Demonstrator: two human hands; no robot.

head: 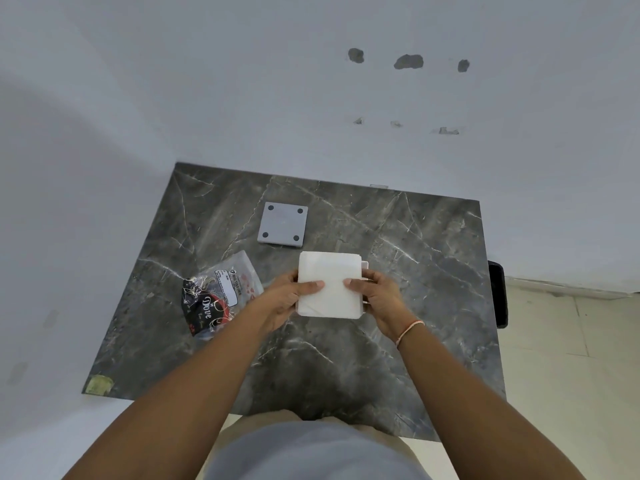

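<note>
A white stack of paper napkins [329, 271] sits in a white holder whose edge [364, 268] shows at the right, above the middle of the dark marble table [398, 358]. My left hand [287, 299] grips the stack's left side with the thumb lying on top. My right hand [375, 297] grips its right side and the holder, thumb also on top. A thin bracelet circles my right wrist.
A grey square plate [283, 223] with dark dots at its corners lies just behind the napkins. A clear plastic packet [218, 294] with black and red print lies to the left. White walls stand behind and left; a black object [497, 292] is past the table's right edge.
</note>
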